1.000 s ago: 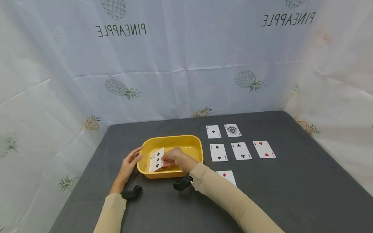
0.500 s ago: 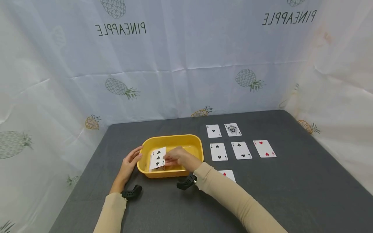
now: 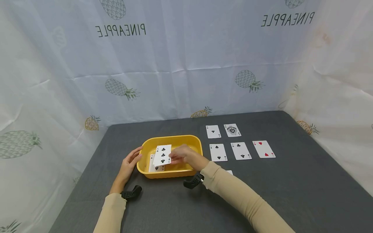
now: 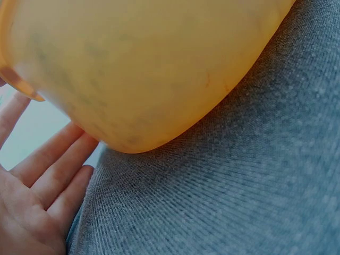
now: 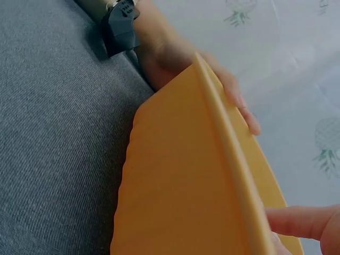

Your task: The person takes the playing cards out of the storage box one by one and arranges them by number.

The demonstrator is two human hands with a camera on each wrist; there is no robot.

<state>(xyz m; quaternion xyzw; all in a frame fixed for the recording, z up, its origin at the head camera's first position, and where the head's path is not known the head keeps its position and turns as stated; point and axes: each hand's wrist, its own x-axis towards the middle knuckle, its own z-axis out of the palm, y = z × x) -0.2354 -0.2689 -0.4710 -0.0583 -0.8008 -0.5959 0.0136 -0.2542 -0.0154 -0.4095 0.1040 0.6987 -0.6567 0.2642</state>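
In the head view, my right hand (image 3: 186,156) pinches a three of clubs playing card (image 3: 162,155) by its right edge, over the yellow plastic tub (image 3: 175,175). Below it in the tub lies another card (image 3: 151,166) with spade marks, partly covered by the held one. My left hand (image 3: 128,164) rests against the tub's left end, fingertips at the rim. The left wrist view has the fingers of the left hand (image 4: 48,186) extended along the tub's outer wall (image 4: 159,64). Only some fingers of the right hand (image 5: 303,226) show past the rim in the right wrist view.
Right of the tub, face-up cards lie in rows: an ace of clubs (image 3: 213,131) and an ornate ace (image 3: 232,130) behind, and three twos, one being the two of hearts (image 3: 264,149), in front. A card corner (image 3: 230,172) shows behind the right forearm. Printed curtains (image 3: 175,90) surround the dark table.
My right hand has lifted the three of clubs and moved it rightward within the tub, uncovering the spade card beneath. The left hand has stayed at the rim.
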